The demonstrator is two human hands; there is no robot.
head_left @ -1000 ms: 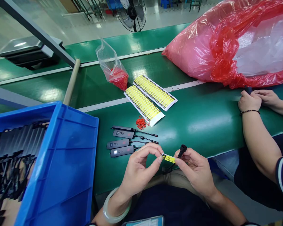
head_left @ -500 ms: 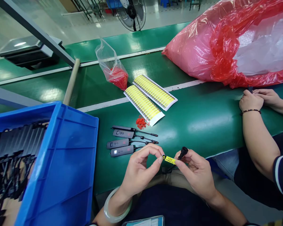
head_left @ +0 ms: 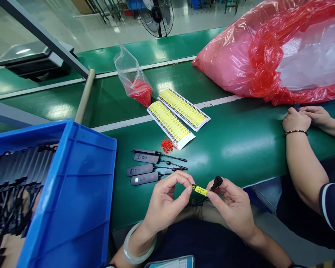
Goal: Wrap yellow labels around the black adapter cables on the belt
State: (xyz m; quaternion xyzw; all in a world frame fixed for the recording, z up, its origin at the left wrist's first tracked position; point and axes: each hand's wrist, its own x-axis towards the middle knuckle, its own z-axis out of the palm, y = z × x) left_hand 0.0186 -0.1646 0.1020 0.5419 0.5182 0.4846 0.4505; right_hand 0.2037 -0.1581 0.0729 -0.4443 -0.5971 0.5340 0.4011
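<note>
Between my two hands is a yellow and black label [head_left: 200, 190] printed "12V". My left hand [head_left: 169, 201] pinches its left end between thumb and forefinger. The thumb of my right hand [head_left: 232, 203] presses on the label's right end, and the same hand holds a black cable connector [head_left: 217, 182] pointing up and away. Part of a black cable [head_left: 198, 202] shows below the label; the rest of it is hidden. Just beyond my left hand, several dark grey controllers [head_left: 144, 179] with short cables lie side by side on the green table [head_left: 234, 149].
Small red rings [head_left: 166, 145] lie beside two sheets of yellow labels [head_left: 171, 124]. Behind them stands a clear bag [head_left: 141, 91] of red pieces. A blue crate [head_left: 80, 193] with more controllers is at left, a red plastic bag [head_left: 229, 63] at far right. Another person's hands [head_left: 297, 119] work at right.
My hands stay almost still with the label between them. The label and connector have shifted very slightly. At right, the other person's arm has moved a little to the left.
</note>
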